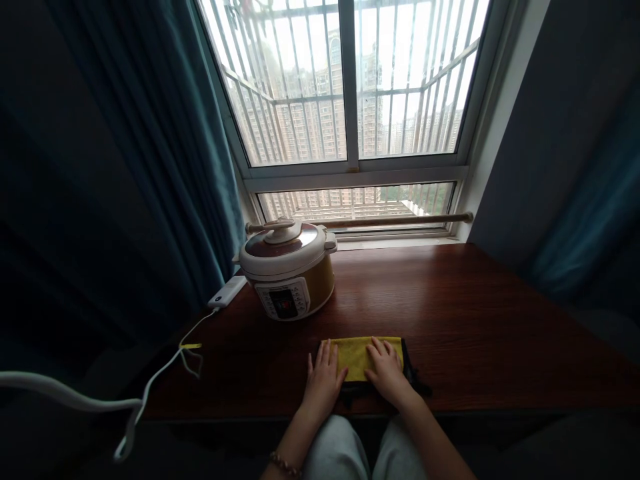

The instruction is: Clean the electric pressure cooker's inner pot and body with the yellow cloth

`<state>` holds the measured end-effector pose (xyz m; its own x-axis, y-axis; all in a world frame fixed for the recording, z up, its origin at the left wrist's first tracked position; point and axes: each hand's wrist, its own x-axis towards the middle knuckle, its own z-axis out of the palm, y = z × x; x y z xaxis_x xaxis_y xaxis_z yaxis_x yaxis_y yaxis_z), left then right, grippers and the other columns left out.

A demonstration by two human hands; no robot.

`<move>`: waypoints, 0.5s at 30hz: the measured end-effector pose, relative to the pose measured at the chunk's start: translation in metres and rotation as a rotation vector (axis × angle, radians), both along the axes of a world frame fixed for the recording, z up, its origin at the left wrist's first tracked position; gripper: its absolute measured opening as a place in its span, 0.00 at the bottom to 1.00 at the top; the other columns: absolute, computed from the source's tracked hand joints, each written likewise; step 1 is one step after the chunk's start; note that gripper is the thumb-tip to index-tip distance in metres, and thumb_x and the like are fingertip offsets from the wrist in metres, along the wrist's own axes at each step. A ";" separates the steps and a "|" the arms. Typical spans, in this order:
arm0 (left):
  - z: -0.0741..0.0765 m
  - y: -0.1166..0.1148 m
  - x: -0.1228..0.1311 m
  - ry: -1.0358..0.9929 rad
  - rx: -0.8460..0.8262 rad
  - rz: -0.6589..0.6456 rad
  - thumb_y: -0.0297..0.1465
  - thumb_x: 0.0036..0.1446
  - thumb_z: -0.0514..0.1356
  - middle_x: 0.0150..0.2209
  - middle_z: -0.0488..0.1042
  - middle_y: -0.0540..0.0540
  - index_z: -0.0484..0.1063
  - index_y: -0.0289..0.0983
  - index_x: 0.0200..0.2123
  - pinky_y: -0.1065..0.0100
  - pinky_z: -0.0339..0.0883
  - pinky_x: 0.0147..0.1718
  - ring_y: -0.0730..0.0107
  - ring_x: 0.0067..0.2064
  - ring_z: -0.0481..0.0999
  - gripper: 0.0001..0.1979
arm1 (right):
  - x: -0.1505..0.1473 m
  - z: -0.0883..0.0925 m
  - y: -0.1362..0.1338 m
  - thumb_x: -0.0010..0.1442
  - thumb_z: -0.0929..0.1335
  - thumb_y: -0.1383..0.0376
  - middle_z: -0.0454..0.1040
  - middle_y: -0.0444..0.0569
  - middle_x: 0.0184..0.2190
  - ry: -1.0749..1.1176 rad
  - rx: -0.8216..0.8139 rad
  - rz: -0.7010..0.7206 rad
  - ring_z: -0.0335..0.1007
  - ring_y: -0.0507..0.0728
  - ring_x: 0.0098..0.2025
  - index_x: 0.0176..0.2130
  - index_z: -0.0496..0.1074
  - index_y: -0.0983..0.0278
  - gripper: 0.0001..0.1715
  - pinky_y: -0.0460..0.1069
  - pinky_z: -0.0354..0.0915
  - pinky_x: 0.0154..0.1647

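Observation:
A folded yellow cloth with dark edges lies flat near the front edge of the table. My left hand rests on its left end with the fingers stretched out. On the right part of the cloth lies my right hand, its fingers spread and slightly bent. Both palms face down, and neither hand grips the cloth. Beyond my left hand stands an electric pressure cooker, white and gold, its lid on and its control panel turned toward me.
The dark red-brown wooden table reaches back to a barred window. A white power strip sits at the left edge, with a white cable hanging off that side. A blue curtain falls beside it.

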<state>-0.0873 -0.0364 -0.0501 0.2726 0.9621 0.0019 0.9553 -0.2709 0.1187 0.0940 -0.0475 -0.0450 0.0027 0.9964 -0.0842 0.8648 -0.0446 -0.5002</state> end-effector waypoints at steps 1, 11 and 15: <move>0.001 -0.004 0.002 0.014 0.007 0.007 0.37 0.59 0.45 0.64 0.48 0.40 0.54 0.33 0.60 0.44 0.41 0.58 0.55 0.65 0.44 0.27 | 0.002 -0.001 -0.005 0.50 0.65 0.64 0.51 0.43 0.62 -0.016 -0.028 0.020 0.42 0.64 0.63 0.56 0.61 0.59 0.33 0.56 0.44 0.60; 0.015 -0.014 0.000 -0.213 -0.035 -0.038 0.37 0.56 0.49 0.61 0.56 0.40 0.60 0.36 0.57 0.46 0.43 0.59 0.57 0.63 0.50 0.25 | 0.016 0.000 -0.035 0.53 0.63 0.61 0.50 0.41 0.63 0.030 -0.016 0.058 0.40 0.63 0.64 0.58 0.60 0.59 0.33 0.56 0.43 0.62; 0.032 0.009 -0.034 -0.619 0.151 0.008 0.35 0.59 0.46 0.58 0.61 0.40 0.59 0.35 0.55 0.63 0.53 0.58 0.66 0.60 0.58 0.22 | 0.020 0.000 -0.027 0.51 0.65 0.64 0.59 0.50 0.59 0.173 0.067 0.008 0.49 0.64 0.61 0.52 0.68 0.62 0.27 0.56 0.49 0.59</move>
<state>-0.1211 -0.0277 -0.0183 0.1701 0.9411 0.2923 0.7245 -0.3205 0.6103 0.1142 -0.0746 -0.0446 -0.0137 0.9998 -0.0157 0.7657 0.0004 -0.6432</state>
